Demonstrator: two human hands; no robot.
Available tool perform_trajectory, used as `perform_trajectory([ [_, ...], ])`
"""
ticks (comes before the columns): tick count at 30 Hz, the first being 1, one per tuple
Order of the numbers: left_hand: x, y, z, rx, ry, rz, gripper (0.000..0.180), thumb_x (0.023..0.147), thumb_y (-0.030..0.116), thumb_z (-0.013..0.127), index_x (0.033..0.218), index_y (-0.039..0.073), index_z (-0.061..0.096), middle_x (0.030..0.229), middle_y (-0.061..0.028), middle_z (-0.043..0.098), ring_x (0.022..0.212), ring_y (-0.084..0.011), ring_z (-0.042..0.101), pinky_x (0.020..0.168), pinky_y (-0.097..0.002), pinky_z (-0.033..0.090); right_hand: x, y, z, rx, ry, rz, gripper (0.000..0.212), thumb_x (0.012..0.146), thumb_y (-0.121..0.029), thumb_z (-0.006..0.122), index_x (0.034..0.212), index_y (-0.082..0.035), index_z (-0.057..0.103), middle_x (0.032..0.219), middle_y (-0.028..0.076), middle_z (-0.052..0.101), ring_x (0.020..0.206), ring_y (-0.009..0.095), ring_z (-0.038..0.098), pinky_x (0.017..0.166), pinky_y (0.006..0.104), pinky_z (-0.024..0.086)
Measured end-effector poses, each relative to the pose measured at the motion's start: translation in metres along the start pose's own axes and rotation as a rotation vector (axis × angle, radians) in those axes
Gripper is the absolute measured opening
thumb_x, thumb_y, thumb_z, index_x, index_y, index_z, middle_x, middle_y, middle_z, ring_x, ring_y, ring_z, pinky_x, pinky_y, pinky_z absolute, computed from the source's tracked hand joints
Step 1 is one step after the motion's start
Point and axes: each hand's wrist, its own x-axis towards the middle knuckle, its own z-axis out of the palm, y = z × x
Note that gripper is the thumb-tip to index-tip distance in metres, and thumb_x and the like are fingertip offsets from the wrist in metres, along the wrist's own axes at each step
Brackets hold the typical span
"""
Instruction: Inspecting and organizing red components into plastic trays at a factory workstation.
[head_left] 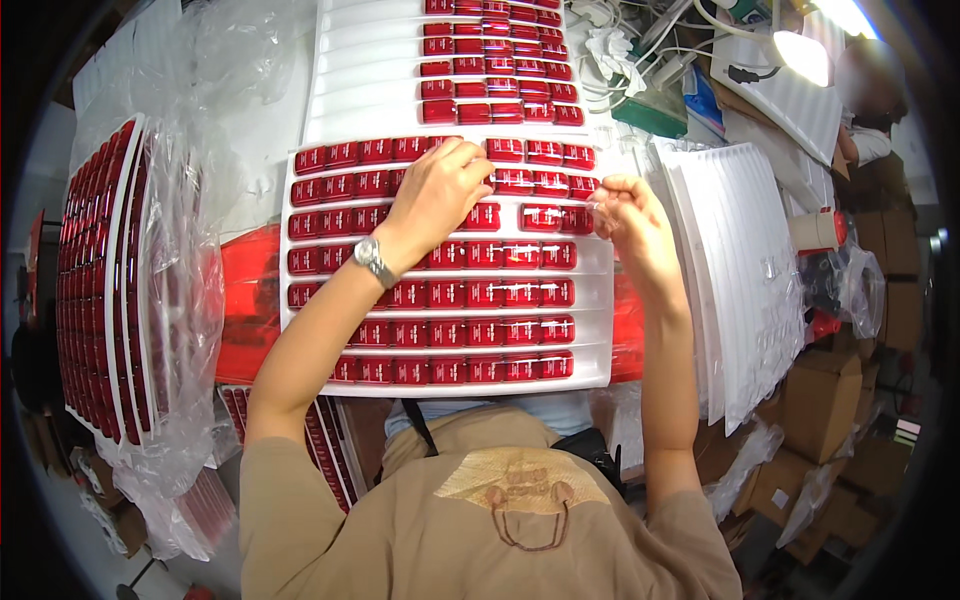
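Note:
A white ribbed tray [596,330] lies in front of me, its rows filled with small glossy red rectangular containers [450,293]. My left hand [437,192], with a watch [374,262] on its wrist, is over the upper rows. Its fingers curl down among the containers, and whatever lies under them is hidden. At the tray's right edge, my right hand [637,225] has thumb and fingers pinched together beside the end of the third row. Something small and clear seems to show at those fingertips, too indistinct to name. Gaps show between some containers in the first and third rows.
Beyond it lies another white tray [365,75], partly filled with red containers. Filled trays [100,280] stand on edge at left beside plastic wrap [185,330]. White ribbed trays [740,270] stack at right. Cables, a lit lamp [803,58] and cardboard boxes [820,400] are farther right.

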Motion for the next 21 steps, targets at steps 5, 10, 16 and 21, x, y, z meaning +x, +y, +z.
perform_trajectory([
  [5,-0.023,0.035,-0.017,0.091,-0.137,-0.11,0.026,0.07,0.017,0.076,0.09,0.003,0.068,0.091,-0.0044,0.058,0.085,-0.0197,0.053,0.074,-0.0344,0.041,-0.018,0.0,-0.008,-0.045,-0.056,-0.086,0.019,0.086,-0.006,0.062,0.103,-0.002,0.055,0.082,-0.001,0.057,0.063,0.003,0.047,0.054,0.0172,0.035],
  [10,-0.022,0.047,-0.021,-0.597,-0.144,-0.332,0.025,0.074,0.008,0.072,0.097,0.001,0.064,0.09,-0.0053,0.057,0.093,-0.0174,0.054,0.078,-0.0294,0.043,-0.029,0.002,0.036,0.099,-0.046,-0.336,0.017,0.084,0.005,0.061,0.101,0.003,0.056,0.094,0.01,0.063,0.083,0.011,0.061,0.07,0.0214,0.05],
  [16,-0.031,0.073,-0.019,-1.29,-0.113,-0.447,0.02,0.084,-0.002,0.062,0.103,-0.005,0.058,0.104,-0.0074,0.051,0.1,-0.0147,0.053,0.087,-0.0274,0.046,-0.048,-0.007,0.038,-0.806,-0.164,-0.784,0.042,0.077,-0.012,0.07,0.115,-0.002,0.057,0.113,0.02,0.059,0.092,0.03,0.059,0.082,0.0367,0.047],
  [21,-0.026,0.046,-0.026,-0.377,-0.082,-0.268,0.022,0.075,0.006,0.071,0.093,-0.002,0.063,0.089,-0.0091,0.056,0.09,-0.0192,0.056,0.077,-0.0312,0.048,-0.095,-0.063,-0.042,-0.947,-0.11,-0.491,0.058,0.076,-0.011,0.072,0.128,-0.004,0.049,0.13,0.021,0.049,0.119,0.031,0.049,0.098,0.0392,0.039],
])
